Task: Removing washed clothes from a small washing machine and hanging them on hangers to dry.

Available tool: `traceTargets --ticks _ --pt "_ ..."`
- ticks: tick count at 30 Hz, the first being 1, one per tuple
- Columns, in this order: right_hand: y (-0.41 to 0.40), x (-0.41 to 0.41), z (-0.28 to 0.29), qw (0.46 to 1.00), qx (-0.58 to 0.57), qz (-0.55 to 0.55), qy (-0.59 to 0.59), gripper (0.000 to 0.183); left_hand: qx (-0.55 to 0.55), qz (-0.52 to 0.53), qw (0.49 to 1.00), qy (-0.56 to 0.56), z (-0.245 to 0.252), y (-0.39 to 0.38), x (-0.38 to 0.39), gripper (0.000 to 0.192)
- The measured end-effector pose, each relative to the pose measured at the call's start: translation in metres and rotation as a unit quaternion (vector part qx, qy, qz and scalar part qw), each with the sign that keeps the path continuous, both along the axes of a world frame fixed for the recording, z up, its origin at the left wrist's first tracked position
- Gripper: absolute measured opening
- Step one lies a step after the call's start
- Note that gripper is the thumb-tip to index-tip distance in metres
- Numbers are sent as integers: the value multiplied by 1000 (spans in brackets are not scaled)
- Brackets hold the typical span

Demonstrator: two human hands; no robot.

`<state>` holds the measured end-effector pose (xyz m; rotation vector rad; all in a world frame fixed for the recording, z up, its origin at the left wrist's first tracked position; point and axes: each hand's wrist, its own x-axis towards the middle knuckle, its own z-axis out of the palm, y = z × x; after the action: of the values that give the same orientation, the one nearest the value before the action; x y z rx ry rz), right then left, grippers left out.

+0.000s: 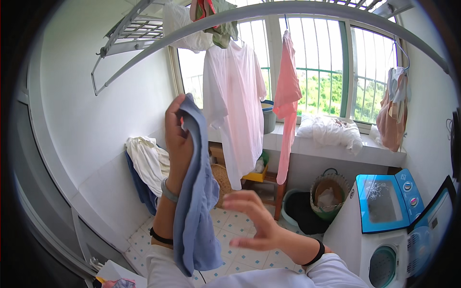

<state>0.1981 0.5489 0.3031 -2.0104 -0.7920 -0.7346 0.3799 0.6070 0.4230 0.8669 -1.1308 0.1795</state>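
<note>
A blue cloth garment [196,201] hangs down from my raised left hand [178,133], its upper end pinched between the fingers. The cloth drapes in long folds beside my left forearm, down to about my sleeve. To its right my right hand [252,223] is held in the air, fingers apart and slightly blurred, with nothing in it. Beyond my hands a pale pink-white shirt [239,97] and a narrow coral-pink garment [288,93] hang in front of the window.
Overhead curves a grey drying-rack rail [230,18]. At right stands a twin-tub washing machine [381,201], its spin tub [383,268] uncovered. A woven basket [313,194] and a basin [288,212] sit beside it. Clothes [147,158] hang by the left wall. A white pillow [329,131] lies on the sill.
</note>
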Motion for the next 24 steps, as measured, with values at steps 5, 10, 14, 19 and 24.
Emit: traceTargets --ticks 5,10,14,19,24 --pt "-12 53 -41 925 334 -177 -44 42 109 -10 871 -479 3 14 -90 74" --pt "-50 63 -31 943 278 -180 -22 38 -12 152 754 -639 -7 40 -103 52" --pt "-111 77 60 960 92 -243 -103 36 6 118 835 -537 -25 81 -74 38" --pt "-164 113 253 848 -11 -322 -421 35 78 181 830 -522 -54 62 -32 42" --pt "-260 171 376 774 -107 -439 -444 35 133 258 812 -507 -68 54 -5 41"
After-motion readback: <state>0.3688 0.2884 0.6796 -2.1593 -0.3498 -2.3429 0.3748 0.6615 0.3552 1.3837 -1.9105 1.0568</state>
